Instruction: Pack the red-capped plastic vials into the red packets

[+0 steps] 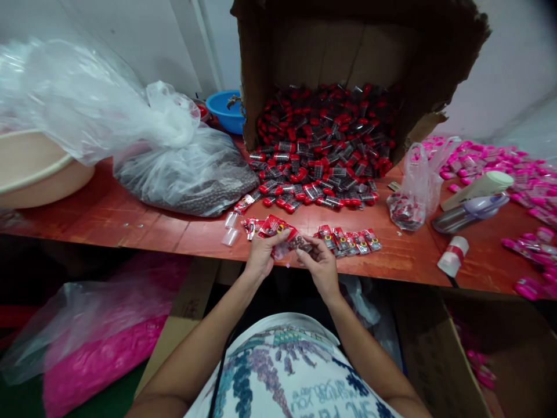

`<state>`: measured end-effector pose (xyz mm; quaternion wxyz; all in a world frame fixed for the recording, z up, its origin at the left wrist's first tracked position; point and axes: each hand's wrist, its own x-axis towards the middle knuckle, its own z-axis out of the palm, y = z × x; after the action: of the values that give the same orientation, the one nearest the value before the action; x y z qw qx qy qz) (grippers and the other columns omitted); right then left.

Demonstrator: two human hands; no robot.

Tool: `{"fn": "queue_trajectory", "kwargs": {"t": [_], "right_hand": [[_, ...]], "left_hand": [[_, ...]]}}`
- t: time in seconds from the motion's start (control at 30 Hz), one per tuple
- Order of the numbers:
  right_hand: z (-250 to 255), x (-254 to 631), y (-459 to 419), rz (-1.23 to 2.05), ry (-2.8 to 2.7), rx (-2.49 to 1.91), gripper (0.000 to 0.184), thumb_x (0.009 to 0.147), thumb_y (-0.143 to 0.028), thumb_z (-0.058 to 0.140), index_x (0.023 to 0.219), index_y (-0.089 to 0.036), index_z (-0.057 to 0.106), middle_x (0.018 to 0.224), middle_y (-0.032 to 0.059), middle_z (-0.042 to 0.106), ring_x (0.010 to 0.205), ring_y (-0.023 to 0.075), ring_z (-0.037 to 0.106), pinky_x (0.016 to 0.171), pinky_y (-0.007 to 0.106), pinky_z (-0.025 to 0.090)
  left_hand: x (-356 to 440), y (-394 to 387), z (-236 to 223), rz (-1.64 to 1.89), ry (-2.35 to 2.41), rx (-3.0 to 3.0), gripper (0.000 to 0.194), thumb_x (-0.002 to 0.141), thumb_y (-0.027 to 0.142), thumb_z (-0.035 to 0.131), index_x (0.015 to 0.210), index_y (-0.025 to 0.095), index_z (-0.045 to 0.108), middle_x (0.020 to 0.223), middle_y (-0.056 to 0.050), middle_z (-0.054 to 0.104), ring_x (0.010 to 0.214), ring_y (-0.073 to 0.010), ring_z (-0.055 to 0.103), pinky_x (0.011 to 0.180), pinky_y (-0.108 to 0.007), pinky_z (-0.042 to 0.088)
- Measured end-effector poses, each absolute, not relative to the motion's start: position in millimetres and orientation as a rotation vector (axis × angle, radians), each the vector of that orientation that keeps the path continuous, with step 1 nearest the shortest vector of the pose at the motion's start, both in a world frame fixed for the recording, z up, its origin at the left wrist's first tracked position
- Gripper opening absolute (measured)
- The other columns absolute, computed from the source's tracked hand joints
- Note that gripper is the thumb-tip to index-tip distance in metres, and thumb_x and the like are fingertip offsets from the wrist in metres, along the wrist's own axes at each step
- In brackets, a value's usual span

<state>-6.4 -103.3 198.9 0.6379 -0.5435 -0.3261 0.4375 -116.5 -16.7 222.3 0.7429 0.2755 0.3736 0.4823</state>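
Close to the table's front edge, my left hand (262, 255) grips a small red printed packet (278, 228) between thumb and fingers. Its right end is see-through with dark brown balls inside, and my right hand (321, 264) pinches that end. Part of the packet is hidden behind my fingers. Just right of my right hand lies a row of similar red packets (350, 241) with dark contents. A few more red packets (251, 226) lie beside my left hand, with small clear plastic pieces (230, 235) further left.
A tipped cardboard box (361, 52) spills many red-capped small containers (326, 151) onto the red table (195, 237). A clear bag of dark balls (187, 180) and a cream basin (39, 171) stand left. Right are a knotted bag (411, 203), bottles (470, 210) and pink containers (496, 159).
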Motion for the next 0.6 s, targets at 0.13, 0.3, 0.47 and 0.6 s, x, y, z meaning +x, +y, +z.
{"fn": "queue_trajectory", "kwargs": {"t": [0.13,0.3,0.47,0.6], "right_hand": [[198,-4,-103,0.988,-0.793,-1.212,0.035,0.072,-0.026,0.071,0.105,-0.022,0.062,0.1,0.0022,0.069,0.089,0.0172,0.065,0.079,0.031,0.054],[195,1,-104,0.939,-0.888,-1.201,0.03,0.072,-0.023,0.072,0.101,-0.023,0.066,0.095,0.0011,0.069,0.086,0.0167,0.065,0.081,0.031,0.053],[190,-2,-106,0.84,-0.932,-1.207,0.027,0.073,-0.022,0.07,0.1,-0.025,0.068,0.095,0.0015,0.069,0.084,0.0171,0.066,0.078,0.031,0.054],[190,-5,-107,0.732,-1.039,-1.277,0.026,0.076,-0.022,0.068,0.101,-0.025,0.069,0.096,0.0029,0.069,0.082,0.0171,0.066,0.073,0.03,0.054]], "left_hand": [[-119,-18,223,1.061,0.832,0.664,0.034,0.051,0.015,0.084,0.08,0.012,0.066,0.074,-0.002,0.07,0.065,-0.0164,0.066,0.069,-0.032,0.056],[-128,-17,225,0.997,0.804,0.766,0.039,0.05,0.015,0.084,0.086,0.014,0.068,0.077,-0.002,0.071,0.069,-0.0168,0.067,0.072,-0.031,0.055],[-135,-16,231,0.906,0.783,0.818,0.049,0.052,0.015,0.084,0.098,0.014,0.067,0.08,-0.004,0.071,0.072,-0.018,0.067,0.075,-0.033,0.054],[-136,-15,235,0.91,0.817,0.859,0.045,0.053,0.014,0.083,0.094,0.013,0.067,0.076,-0.003,0.07,0.067,-0.016,0.066,0.068,-0.029,0.054]]}}
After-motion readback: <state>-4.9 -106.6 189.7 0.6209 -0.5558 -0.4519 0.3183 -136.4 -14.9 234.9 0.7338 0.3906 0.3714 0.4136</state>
